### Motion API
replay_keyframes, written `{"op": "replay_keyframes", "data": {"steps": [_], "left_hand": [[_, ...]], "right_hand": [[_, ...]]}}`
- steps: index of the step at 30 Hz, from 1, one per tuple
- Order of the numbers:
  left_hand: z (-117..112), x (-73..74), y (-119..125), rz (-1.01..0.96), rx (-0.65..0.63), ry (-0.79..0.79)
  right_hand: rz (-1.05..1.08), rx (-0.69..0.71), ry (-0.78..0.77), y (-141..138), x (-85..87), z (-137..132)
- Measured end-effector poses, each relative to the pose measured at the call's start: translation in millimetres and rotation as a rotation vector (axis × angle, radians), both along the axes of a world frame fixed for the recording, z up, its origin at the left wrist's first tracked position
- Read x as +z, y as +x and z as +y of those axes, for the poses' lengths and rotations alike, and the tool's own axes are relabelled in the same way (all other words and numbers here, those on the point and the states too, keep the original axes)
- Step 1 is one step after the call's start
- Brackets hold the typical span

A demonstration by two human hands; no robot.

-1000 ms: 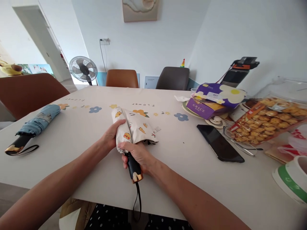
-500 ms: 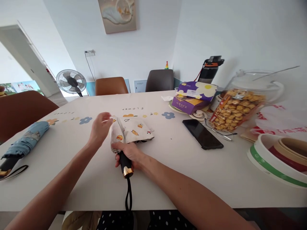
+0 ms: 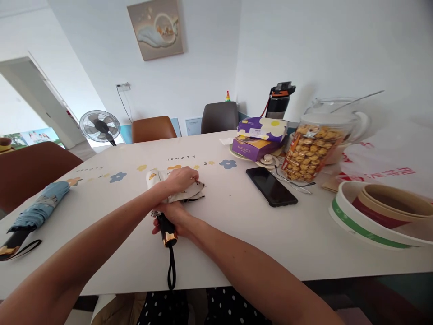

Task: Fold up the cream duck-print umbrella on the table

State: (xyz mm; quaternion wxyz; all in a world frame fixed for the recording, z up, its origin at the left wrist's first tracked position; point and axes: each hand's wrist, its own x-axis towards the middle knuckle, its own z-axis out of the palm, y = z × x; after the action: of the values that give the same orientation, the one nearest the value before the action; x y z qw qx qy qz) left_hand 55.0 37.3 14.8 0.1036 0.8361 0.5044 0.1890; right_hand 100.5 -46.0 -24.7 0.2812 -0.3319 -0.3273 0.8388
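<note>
White umbrella, folded, lies on the table well left of the phone. Right hand: grip closed round the black handle, strap dangling over the table edge. Left hand: laid across the printed canopy, fingers curled down over the fabric, flattening it.

Step in hand, as I read it: gathering the loose folds. Winding them snug would call for the right grip to keep the handle from turning.

Half a second ago the left hand was lifted, open, at the canopy's far-from-phone side; now it is down on the cloth. The right grip is unchanged.
</note>
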Motion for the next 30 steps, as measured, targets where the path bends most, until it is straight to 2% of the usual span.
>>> {"op": "replay_keyframes", "data": {"steps": [2, 5, 9, 12, 15, 18, 22, 26, 30], "left_hand": [[-6.0, 8.9, -9.7, -0.081, 0.102, 0.084], [-16.2, 23.4, -30.3, -0.313, 0.244, 0.126], [-29.3, 31.1, -62.7, -0.628, 0.268, 0.211], [-39.4, 20.1, -83.5, -0.697, 0.317, 0.223], [-47.1, -1.1, -96.7, -0.767, 0.438, 0.163], [-49.6, -24.0, -102.5, -0.856, 0.527, 0.123], [-47.3, -48.7, -103.6, -0.939, 0.575, 0.078], [-44.8, -59.7, -103.8, -1.039, 0.583, 0.062], [-46.1, -58.4, -103.5, -1.103, 0.584, 0.077]], "right_hand": [[0.023, -0.035, 0.013, -1.4, -0.2, 0.3], [-0.013, -0.106, 0.061, -1.9, 0.7, 3.1], [-0.008, -0.134, 0.104, 4.9, 1.9, 14.2], [-0.002, -0.154, 0.098, 12.4, 2.3, 23.8], [0.006, -0.152, 0.084, 17.8, 3.3, 28.9], [0.046, -0.135, 0.084, 20.3, 4.6, 29.6], [0.099, -0.118, 0.08, 21.6, 5.8, 28.7], [0.112, -0.105, 0.06, 20.9, 5.0, 29.9], [0.117, -0.108, 0.059, 20.7, 3.6, 31.0]]}}
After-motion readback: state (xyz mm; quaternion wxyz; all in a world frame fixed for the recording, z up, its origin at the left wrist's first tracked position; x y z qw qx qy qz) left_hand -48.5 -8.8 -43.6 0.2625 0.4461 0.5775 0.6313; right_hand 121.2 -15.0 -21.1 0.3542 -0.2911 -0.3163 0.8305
